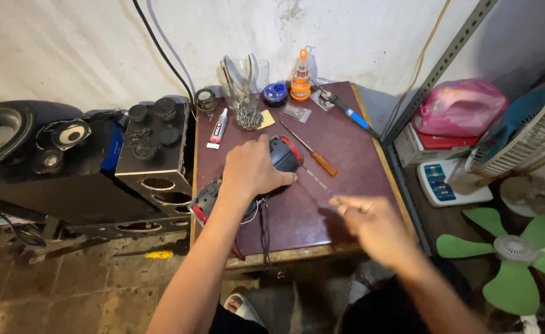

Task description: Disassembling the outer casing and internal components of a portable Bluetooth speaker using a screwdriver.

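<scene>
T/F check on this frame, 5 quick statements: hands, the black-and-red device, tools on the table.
1. The left hand rests on the black-and-red device. True.
2. The orange-handled screwdriver is held in the right hand. False: it lies on the table, apart from that hand, which is blurred.
3. A white glue tube lies near the table's left edge. True.
4. The clear cup of tools stands at the table's front edge. False: it stands at the back, by the wall.
5. A green fan blade lies on the table. False: it is off the table, to the right.
</scene>
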